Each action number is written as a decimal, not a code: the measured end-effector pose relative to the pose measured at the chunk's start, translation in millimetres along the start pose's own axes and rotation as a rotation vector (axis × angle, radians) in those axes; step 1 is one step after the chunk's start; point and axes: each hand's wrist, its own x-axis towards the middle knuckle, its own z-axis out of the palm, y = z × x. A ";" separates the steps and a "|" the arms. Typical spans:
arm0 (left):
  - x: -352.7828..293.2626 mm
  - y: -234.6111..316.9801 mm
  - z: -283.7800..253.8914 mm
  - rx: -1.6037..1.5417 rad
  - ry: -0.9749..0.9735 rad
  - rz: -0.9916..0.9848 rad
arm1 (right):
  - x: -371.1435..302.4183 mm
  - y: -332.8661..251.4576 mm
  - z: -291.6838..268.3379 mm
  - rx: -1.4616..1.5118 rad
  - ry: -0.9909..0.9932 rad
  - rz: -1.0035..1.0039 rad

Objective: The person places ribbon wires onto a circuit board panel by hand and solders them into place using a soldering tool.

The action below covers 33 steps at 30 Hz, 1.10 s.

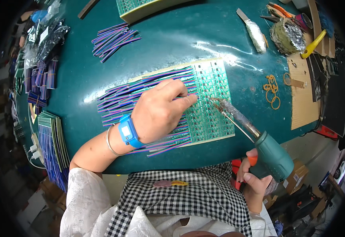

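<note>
A green circuit board panel (216,122) lies on the table in front of me, with rows of small parts. Strips of blue, purple and red ribbon wire (117,100) fan out to its left, their right ends on the panel. My left hand (158,110) is over these strips, thumb and finger pinched on a wire end at the panel; the hand covers most of that wire. In my right hand (255,179) is a green soldering gun (275,156) with an orange trigger. Its tip and thin feed tube point at the panel, just right of my left fingertips.
A loose pile of ribbon wires (113,41) lies at the far left. Wired boards (53,138) are stacked at the left edge, beside wire bundles (42,81). Rubber bands (272,91), a foil-wrapped blade (254,35) and a foil-filled holder (288,36) are on the right.
</note>
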 end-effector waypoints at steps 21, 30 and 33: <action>-3.4 3.1 -1.5 0.041 -0.071 0.006 | 10.0 -2.6 19.2 -0.032 0.094 0.055; -5.4 -0.4 1.5 0.094 -0.056 0.056 | 7.5 -3.4 15.8 -0.014 0.091 0.096; -3.8 3.2 -1.8 0.080 -0.076 0.036 | 6.0 1.4 12.2 -0.042 0.081 0.100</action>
